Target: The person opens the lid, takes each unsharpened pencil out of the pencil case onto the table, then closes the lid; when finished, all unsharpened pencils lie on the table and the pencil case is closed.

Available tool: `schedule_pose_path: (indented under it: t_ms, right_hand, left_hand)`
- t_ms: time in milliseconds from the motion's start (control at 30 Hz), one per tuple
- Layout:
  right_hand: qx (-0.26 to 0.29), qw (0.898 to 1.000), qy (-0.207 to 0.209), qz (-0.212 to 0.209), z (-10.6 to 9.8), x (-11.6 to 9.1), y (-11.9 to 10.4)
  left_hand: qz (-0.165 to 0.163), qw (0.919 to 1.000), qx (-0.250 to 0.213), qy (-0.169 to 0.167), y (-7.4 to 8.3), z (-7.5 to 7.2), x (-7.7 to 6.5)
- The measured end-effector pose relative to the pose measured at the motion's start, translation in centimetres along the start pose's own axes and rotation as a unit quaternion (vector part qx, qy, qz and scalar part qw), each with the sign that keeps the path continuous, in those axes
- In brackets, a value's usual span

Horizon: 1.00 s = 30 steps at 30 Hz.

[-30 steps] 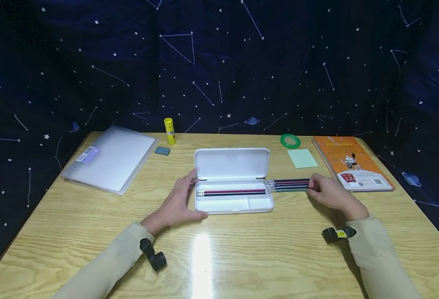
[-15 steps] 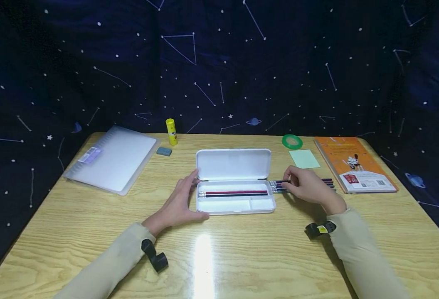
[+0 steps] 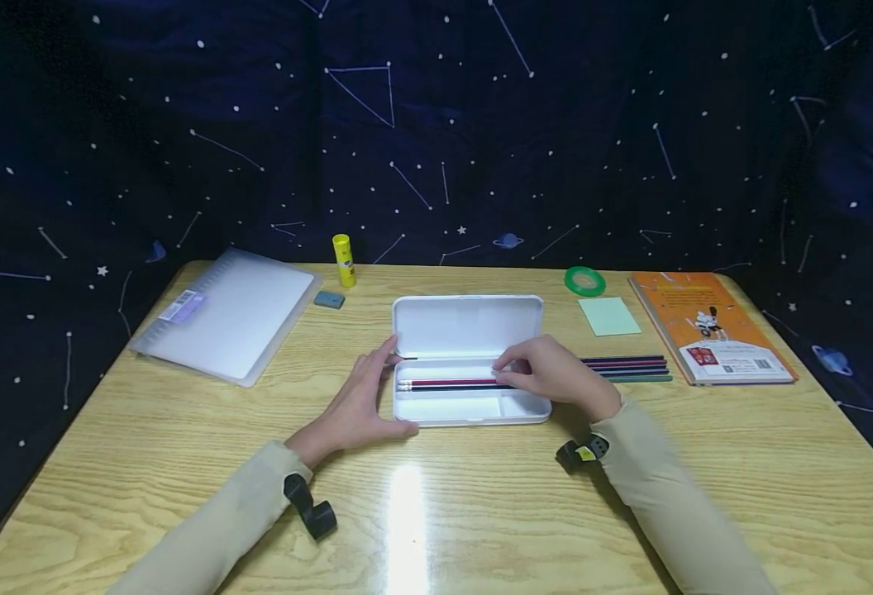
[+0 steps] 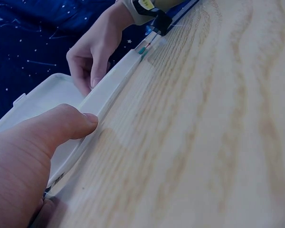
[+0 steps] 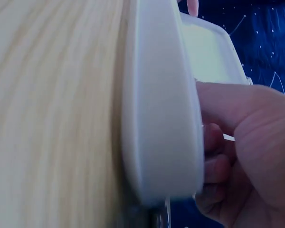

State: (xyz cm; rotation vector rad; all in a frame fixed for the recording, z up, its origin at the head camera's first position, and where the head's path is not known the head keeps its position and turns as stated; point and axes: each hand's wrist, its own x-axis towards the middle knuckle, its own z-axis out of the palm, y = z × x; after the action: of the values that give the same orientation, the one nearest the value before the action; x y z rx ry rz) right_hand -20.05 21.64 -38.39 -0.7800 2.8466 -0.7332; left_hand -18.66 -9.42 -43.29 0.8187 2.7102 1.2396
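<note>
The white pencil case point(image 3: 447, 411) lies with its lid raised in the middle of the wooden table. My left hand point(image 3: 355, 405) holds its left end, thumb on the front edge and fingers at the back corner; the left wrist view shows the thumb point(image 4: 76, 123) on the case's wall. Inside the case lie a red pencil point(image 3: 444, 382) and a black pencil point(image 3: 444, 387). My right hand point(image 3: 555, 376) reaches over the case's right side, thumb and forefinger down at these pencils. Whether it pinches one is hidden. More pencils point(image 3: 630, 368) lie side by side on the table beyond that hand.
A clear-covered notebook point(image 3: 236, 314) lies at the left, near a grey eraser point(image 3: 329, 299) and an upright yellow glue stick point(image 3: 344, 260). Back right are a green tape roll point(image 3: 584, 281), pale green sticky notes point(image 3: 609, 316) and an orange book point(image 3: 712, 330).
My right hand has moved left from the pencils on the table, passing above their eraser ends, to inside the pencil case. My left hand has stayed at the case.
</note>
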Motion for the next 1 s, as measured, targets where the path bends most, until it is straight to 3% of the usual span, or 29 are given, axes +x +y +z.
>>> schedule_pose_path:
  t_ms: [200,500,667,833,1000]
  right_hand:
    - [-0.022,0.999,-0.022,-0.023,0.5,0.9,-0.8]
    - [-0.033,0.999,-0.017,-0.030,0.7,1.3,-1.2]
    - [-0.043,0.999,-0.016,-0.021,0.8,1.3,-1.6]
    - [-0.101,0.994,-0.028,0.007,0.8,0.7,-2.7]
    - [-0.115,0.993,0.000,0.032,0.6,-0.1,-2.7]
  left_hand:
    - [-0.007,1.0000,0.001,-0.003,0.0,0.0,0.0]
    - [-0.005,1.0000,0.001,-0.002,0.0,0.1,0.0]
    - [-0.001,1.0000,0.001,0.002,0.0,0.0,0.0]
    - [-0.004,1.0000,-0.001,-0.003,0.0,0.1,0.1]
    - [-0.004,1.0000,-0.001,0.000,0.0,0.2,0.0]
